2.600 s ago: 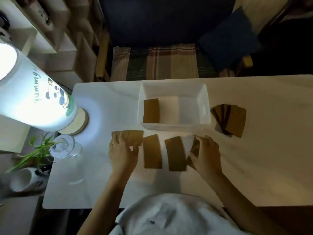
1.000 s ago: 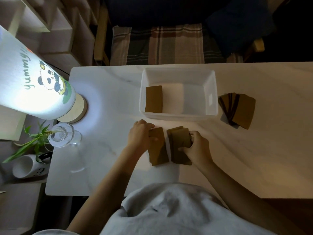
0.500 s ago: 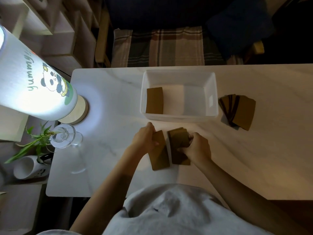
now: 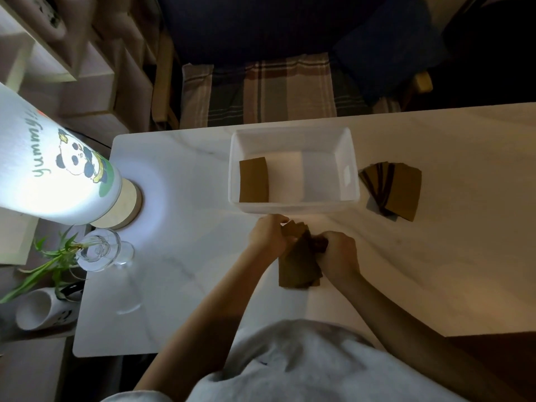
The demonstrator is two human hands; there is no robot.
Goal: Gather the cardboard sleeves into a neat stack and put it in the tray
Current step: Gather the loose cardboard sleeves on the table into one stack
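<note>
Both hands, left (image 4: pixel 268 236) and right (image 4: pixel 339 252), clasping sleeve stack (image 4: pixel 298 265); just before tray (image 4: pixel 346 198).

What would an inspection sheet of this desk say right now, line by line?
Surface: white table, lit by the lamp, bare in most places.
Job's things: stack of cardboard sleeves on the table before the tray, not yet squared; one sleeve lies flat in the tray's left part; a fanned pile lies right of the tray.
Clutter: panda lamp, glass vase with a green plant, both at the table's left edge.
Grippers: left hand and right hand press the stack from either side.
Cables: nothing seen.
Surroundings: plaid seat behind the table, shelves and a mug to the left.
</note>
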